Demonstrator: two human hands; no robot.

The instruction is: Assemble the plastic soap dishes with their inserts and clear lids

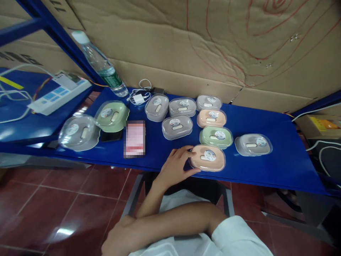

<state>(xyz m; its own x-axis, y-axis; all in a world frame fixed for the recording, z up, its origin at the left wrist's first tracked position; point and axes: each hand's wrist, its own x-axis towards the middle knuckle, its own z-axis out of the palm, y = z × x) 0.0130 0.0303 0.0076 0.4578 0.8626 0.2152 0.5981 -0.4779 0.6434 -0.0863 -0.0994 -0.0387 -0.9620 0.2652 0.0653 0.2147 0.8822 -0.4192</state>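
Observation:
My left hand [177, 163] reaches over the near table edge. Its fingers and thumb close around the left end of a peach oval plastic box [213, 164] with a clear lid, a round sticker and a pale tab. My right arm crosses in front of me, and my right hand [117, 234] lies by my left elbow, its fingers not distinct. Just behind the peach box are a green box [211, 141] and another peach box [206, 122]. A grey box [242, 151] stands apart to the right. Several more grey boxes [176, 137] sit behind and to the left.
The blue table [266, 174] carries a pink-screened phone [134, 138], blurred out, a dark flat object [112, 136], a green box [115, 126] and a grey box [80, 138]. A water bottle [101, 65], white charger [138, 98] and power strip [60, 96] stand behind, against cardboard [154, 42].

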